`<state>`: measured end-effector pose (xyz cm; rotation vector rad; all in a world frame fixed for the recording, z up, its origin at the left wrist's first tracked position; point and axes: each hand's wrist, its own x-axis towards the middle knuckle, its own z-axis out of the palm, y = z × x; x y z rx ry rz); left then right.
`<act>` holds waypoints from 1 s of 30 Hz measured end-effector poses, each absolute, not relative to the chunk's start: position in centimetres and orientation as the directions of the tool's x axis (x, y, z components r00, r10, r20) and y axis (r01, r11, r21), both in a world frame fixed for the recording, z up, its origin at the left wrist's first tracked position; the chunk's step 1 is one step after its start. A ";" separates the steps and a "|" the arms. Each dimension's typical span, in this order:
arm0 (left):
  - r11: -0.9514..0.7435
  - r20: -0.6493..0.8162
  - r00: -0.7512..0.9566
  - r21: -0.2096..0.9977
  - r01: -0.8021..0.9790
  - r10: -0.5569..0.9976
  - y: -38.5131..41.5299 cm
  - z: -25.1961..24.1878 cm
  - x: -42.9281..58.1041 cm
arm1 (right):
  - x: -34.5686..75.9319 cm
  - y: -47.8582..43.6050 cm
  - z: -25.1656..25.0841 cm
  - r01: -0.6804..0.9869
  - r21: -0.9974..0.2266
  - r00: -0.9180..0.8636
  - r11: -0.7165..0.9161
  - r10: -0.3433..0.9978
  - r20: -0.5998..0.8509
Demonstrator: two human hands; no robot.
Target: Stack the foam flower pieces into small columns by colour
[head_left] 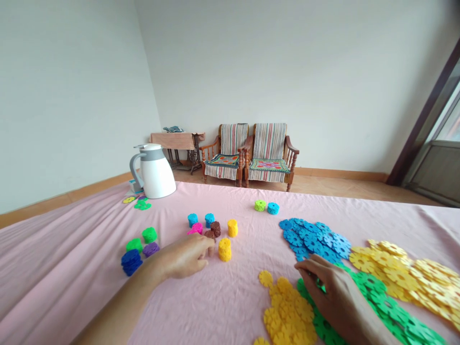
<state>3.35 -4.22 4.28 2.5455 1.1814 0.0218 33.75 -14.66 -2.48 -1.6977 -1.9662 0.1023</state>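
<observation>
My left hand reaches over the middle of the cloth, its fingers bent down beside a brown stack and left of a yellow stack. Its fingertips are partly hidden, and what they hold cannot be made out. A pink stack shows just behind it. My right hand is over the green flower discs, fingers curled, with a bit of green showing between them. Blue discs lie beyond it, and yellow-orange discs spread to its left.
A white jug stands at the back left. Green stacks, a purple stack and a dark blue stack sit near my left forearm. Lime and light blue stacks stand farther back. Pale yellow discs lie right.
</observation>
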 end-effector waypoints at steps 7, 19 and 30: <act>-0.620 -0.135 0.686 0.332 0.711 0.715 -4.4 4.8 3.6 | 33.7 -14.6 -2.5 0.897 -0.388 -0.059 0.213 0.926 0.374; -0.639 -0.136 0.705 0.329 0.695 0.696 -4.1 3.8 3.7 | 33.5 -14.7 -2.4 0.913 -0.361 -0.066 0.190 0.943 0.327; -0.673 -0.135 0.729 0.303 0.675 0.671 -4.1 3.8 3.7 | 33.6 -14.7 -2.4 0.904 -0.381 -0.074 0.194 0.949 0.306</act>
